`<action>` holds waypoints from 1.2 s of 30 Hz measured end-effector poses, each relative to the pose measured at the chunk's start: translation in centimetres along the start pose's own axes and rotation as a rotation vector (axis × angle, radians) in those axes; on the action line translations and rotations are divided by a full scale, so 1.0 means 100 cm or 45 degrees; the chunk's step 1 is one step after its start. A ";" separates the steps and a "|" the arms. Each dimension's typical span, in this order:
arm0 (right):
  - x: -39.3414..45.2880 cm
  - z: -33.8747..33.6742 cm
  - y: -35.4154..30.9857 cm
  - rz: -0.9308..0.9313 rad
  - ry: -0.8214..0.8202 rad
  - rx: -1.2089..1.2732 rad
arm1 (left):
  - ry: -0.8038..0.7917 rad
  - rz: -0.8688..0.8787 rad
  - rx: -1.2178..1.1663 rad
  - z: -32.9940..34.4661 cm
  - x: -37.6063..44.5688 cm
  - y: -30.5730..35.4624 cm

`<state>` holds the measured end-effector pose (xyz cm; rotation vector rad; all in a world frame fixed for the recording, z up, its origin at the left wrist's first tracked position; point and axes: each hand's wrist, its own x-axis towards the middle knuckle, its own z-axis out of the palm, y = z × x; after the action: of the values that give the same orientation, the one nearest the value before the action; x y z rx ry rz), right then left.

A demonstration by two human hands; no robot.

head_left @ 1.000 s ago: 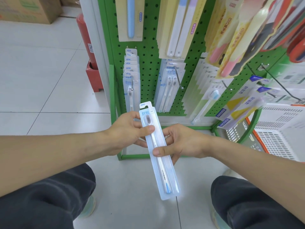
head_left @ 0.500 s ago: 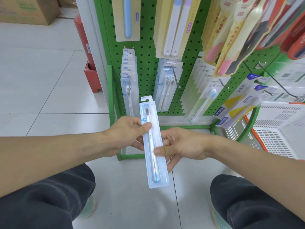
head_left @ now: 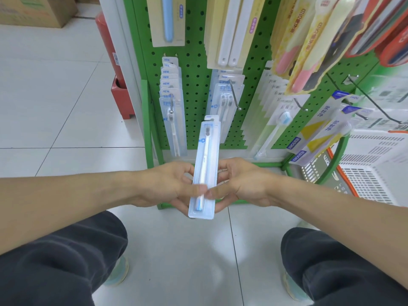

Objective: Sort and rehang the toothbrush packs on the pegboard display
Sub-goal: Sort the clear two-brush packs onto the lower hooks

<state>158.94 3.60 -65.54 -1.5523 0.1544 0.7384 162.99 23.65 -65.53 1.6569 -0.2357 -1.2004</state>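
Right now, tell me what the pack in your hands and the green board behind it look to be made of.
The clear single-toothbrush blister pack looks like thin glossy plastic over a printed card back: the brush shows through and the face catches glare. The green perforated pegboard seems painted sheet metal, judging by its even punched holes and smooth satin coat, though that is uncertain.
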 end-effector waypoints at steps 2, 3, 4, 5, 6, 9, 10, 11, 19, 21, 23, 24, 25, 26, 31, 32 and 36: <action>0.001 -0.001 -0.002 0.020 0.026 0.010 | -0.147 0.015 0.022 -0.001 -0.002 -0.003; 0.001 -0.002 -0.003 0.035 0.035 -0.008 | -0.175 0.028 0.038 -0.002 -0.002 -0.005; 0.000 -0.003 -0.003 0.053 0.048 -0.030 | -0.181 0.042 0.056 -0.004 -0.002 -0.005; 0.000 -0.005 -0.004 0.071 0.070 -0.038 | -0.173 0.055 0.084 -0.005 -0.001 -0.006; 0.001 -0.005 -0.004 0.078 0.102 -0.024 | -0.157 0.063 0.134 -0.005 -0.001 -0.007; 0.002 -0.008 -0.005 0.021 0.233 0.027 | -0.123 0.052 0.369 -0.006 -0.001 -0.010; 0.002 -0.008 -0.005 -0.002 0.281 0.031 | -0.110 0.051 0.434 -0.006 0.000 -0.011; 0.002 -0.008 -0.006 -0.020 0.325 0.029 | -0.088 0.056 0.490 -0.007 0.001 -0.011; 0.008 -0.007 -0.012 -0.136 0.555 -0.153 | 0.127 0.148 0.743 -0.005 0.000 -0.016; 0.009 -0.004 -0.010 -0.129 0.537 -0.180 | 0.204 0.257 0.771 0.001 -0.002 -0.015; 0.010 0.003 -0.007 -0.132 0.474 -0.158 | 0.242 0.337 0.777 0.004 -0.004 -0.013; 0.010 0.005 -0.005 -0.138 0.426 -0.132 | 0.244 0.357 0.770 0.005 -0.004 -0.012; 0.010 0.007 -0.004 -0.138 0.377 -0.106 | 0.250 0.359 0.761 0.006 -0.004 -0.011; 0.010 0.009 -0.004 -0.130 0.340 -0.081 | 0.269 0.349 0.751 0.006 -0.004 -0.011; 0.008 0.005 -0.008 -0.090 0.260 -0.043 | 0.295 0.269 0.594 -0.001 0.004 -0.016; 0.009 0.002 -0.007 -0.093 0.294 -0.085 | 0.287 0.245 0.574 -0.004 0.005 -0.018; 0.014 -0.013 -0.001 -0.163 0.528 -0.206 | 0.172 0.148 0.447 -0.007 0.007 -0.021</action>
<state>160.57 2.86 -66.28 -1.8389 0.3043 0.3273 163.09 24.54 -67.67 1.9899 -0.4728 -0.9944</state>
